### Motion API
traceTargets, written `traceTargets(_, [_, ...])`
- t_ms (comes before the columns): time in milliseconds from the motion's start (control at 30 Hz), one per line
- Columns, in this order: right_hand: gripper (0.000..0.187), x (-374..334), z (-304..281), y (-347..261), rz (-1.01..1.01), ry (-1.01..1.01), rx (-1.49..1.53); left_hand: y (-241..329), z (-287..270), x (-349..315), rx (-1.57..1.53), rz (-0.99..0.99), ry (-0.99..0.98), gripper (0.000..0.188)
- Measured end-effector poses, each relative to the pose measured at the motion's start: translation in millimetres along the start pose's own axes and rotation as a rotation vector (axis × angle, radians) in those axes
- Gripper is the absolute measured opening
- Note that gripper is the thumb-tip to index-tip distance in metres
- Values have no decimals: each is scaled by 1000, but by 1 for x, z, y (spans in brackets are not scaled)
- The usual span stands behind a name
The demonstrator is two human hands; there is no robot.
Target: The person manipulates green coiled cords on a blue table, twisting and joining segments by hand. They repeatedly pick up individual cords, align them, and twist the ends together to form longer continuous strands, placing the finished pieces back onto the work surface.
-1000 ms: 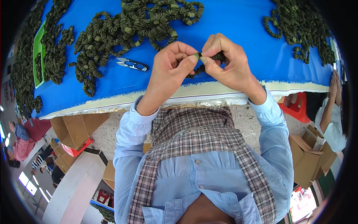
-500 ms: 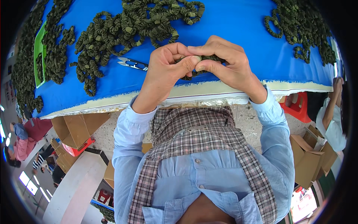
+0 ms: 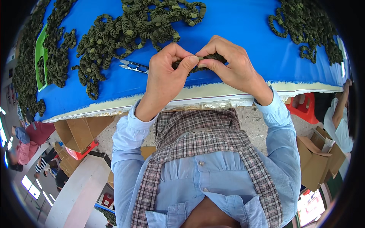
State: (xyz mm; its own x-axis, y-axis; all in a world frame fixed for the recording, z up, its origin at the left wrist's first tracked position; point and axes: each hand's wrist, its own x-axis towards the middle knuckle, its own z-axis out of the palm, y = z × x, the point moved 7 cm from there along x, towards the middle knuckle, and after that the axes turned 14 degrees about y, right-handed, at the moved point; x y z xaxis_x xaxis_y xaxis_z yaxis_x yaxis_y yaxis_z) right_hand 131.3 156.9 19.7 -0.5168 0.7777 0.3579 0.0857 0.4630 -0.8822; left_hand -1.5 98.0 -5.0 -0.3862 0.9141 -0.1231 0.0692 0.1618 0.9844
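Note:
Between my hands is a dark green gathered fabric ring, a scrunchie (image 3: 195, 69), mostly hidden by my fingers. My left hand (image 3: 171, 68) pinches it between thumb and forefinger. Opposite, my right hand (image 3: 230, 59) pinches the same ring, fingertips almost touching those of the left. Just left of my left hand, thread snips (image 3: 133, 66) with silver blades lie on the blue cloth (image 3: 228, 19). A big heap of similar scrunchies (image 3: 125, 30) spreads beyond the snips.
More scrunchies are piled at the far right (image 3: 304, 26) and far left (image 3: 28, 64), around a green tray (image 3: 38, 57). Below the table edge are cardboard boxes (image 3: 81, 131) and a red stool (image 3: 304, 108). Other people sit at both sides.
My left hand has shifted slightly left and its wrist lower. My right forefinger has bent back, bringing the fingertips into a closer pinch on the scrunchie. The snips have stayed put.

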Motion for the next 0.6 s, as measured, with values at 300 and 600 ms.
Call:
traceTargets(300, [34,2,1,-5,70,-95,-50,6,-1,-7,-103,44,3,18])
traceTargets(600, [13,0,4,-3,68,-12,97,18,2,-12,-236,92,-49,28])
